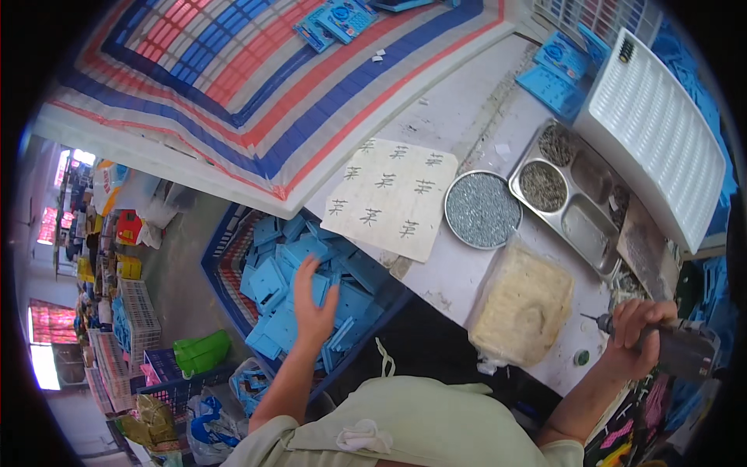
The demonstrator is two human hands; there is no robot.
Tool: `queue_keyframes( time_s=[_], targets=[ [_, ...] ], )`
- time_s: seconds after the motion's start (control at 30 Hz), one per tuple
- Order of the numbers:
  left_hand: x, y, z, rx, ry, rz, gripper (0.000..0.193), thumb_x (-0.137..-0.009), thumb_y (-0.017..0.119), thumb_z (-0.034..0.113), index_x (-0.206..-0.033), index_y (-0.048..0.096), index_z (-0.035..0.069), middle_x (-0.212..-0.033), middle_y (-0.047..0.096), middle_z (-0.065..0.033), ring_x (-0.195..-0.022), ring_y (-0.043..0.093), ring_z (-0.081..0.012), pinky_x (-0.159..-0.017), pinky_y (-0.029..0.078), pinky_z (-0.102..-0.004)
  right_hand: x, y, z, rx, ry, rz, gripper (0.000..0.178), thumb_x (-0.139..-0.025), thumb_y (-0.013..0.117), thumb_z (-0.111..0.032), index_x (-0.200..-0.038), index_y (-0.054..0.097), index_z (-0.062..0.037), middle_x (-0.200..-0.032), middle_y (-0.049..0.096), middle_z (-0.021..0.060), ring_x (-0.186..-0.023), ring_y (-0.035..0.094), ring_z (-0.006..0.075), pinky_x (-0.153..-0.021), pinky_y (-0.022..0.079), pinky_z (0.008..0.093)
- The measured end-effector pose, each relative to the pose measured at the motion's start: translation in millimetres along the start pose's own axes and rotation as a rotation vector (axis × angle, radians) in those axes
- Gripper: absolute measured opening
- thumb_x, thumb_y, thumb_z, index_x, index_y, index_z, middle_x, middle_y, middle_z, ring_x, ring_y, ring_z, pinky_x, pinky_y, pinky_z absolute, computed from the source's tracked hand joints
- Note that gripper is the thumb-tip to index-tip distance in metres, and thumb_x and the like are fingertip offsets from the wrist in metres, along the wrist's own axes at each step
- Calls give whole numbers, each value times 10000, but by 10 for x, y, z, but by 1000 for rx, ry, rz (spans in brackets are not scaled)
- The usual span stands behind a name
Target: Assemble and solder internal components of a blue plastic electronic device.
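My left hand (313, 305) reaches over a crate of flat light-blue plastic parts (276, 327). Its fingers are spread and touch or hover just above the pile; I cannot tell which. At the right edge of the table my right hand (636, 331) is wrapped round a dark electric screwdriver (677, 346), whose thin bit points left. Between the hands lies a plastic-wrapped, cream-coloured block (523, 305) with a shallow hollow in its top. A round dish of small silver screws (483, 210) stands beyond it.
A steel compartment tray (591, 233) with screws sits beside a tilted white ribbed plastic tray (654, 140). Paper with handwritten characters (393, 198) lies left of the dish. A striped sheet covers a raised white-edged surface (272, 156). More blue parts (556, 74) lie at the far right.
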State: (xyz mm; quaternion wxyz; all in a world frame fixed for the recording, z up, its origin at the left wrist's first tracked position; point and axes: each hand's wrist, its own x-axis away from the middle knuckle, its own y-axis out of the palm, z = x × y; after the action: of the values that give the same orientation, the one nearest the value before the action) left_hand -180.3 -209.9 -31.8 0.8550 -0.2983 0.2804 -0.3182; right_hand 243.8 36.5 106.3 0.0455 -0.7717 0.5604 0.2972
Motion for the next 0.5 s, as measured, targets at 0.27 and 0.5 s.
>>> queue_keyframes(
  time_s=[0.27, 0.5],
  targets=[
    [-3861, 1488, 565, 345, 29, -14, 494, -866, 785, 291, -1231, 608, 9, -1178, 682, -184, -1113, 656, -288, -960, 505, -392, 9, -397, -12, 130, 56, 89, 268, -980, 608, -264, -1070, 468, -54, -608, 466, -18, -496, 427, 104, -541, 346, 279],
    [-6324, 1982, -477, -32, -294, 408, 1144, -570, 930, 603, -1388, 493, -66, -1399, 534, -286, -1313, 514, -422, -1100, 448, -469, 117, -696, -280, 339, 130, 200, 266, -975, 626, -248, -1086, 514, -34, -616, 464, 14, -493, 418, 117, -529, 364, 278]
  ],
)
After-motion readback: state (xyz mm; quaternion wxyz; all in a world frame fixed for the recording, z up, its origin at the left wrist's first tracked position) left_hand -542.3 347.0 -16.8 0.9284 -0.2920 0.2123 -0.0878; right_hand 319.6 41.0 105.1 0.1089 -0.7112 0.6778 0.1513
